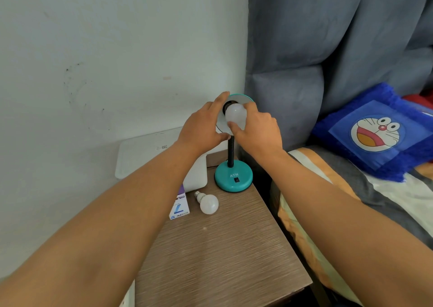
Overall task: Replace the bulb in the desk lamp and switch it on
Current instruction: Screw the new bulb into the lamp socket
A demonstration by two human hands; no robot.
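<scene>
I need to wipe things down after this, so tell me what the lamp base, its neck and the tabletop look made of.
Lamp base: teal, smooth and slightly glossy, likely painted metal or plastic; the look leaves it open.
Neck: black with fine ribbing, probably a flexible metal gooseneck.
Tabletop: brown with streaky printed grain and a soft sheen, apparently wood-look laminate.

blue cartoon cushion [377, 134], grey headboard [328, 37], perhaps

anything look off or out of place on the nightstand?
One loose bulb lies on its side on the nightstand, beside the box, with nothing to stop it rolling. The lamp shade is tilted up towards the camera while the right hand grips the bulb in it. Nothing looks spilled or broken.
</scene>
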